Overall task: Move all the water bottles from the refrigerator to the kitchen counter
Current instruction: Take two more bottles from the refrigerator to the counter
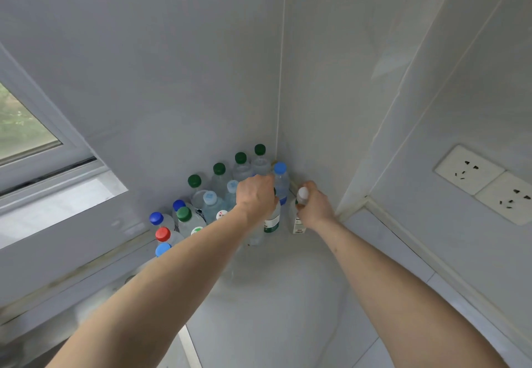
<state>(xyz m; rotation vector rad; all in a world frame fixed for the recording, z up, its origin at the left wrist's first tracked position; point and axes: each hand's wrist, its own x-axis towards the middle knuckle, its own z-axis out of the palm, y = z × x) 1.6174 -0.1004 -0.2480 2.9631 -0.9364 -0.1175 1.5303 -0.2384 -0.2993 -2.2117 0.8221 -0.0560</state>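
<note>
Several water bottles (218, 183) with green, blue and red caps stand packed in the far corner of the white kitchen counter (276, 287). My left hand (254, 194) grips from above the top of a green-labelled bottle (272, 220) at the front of the group; its cap is hidden under my fingers. To its right, my right hand (313, 206) holds a white-capped bottle (299, 217) by the neck, upright, near the right wall. The bottoms of both bottles appear to be at the counter surface.
Tiled walls close the corner behind and to the right. A window (26, 128) with a sill lies at the left. Two wall sockets (489, 183) sit on the right wall. The counter's front edge runs at the lower left.
</note>
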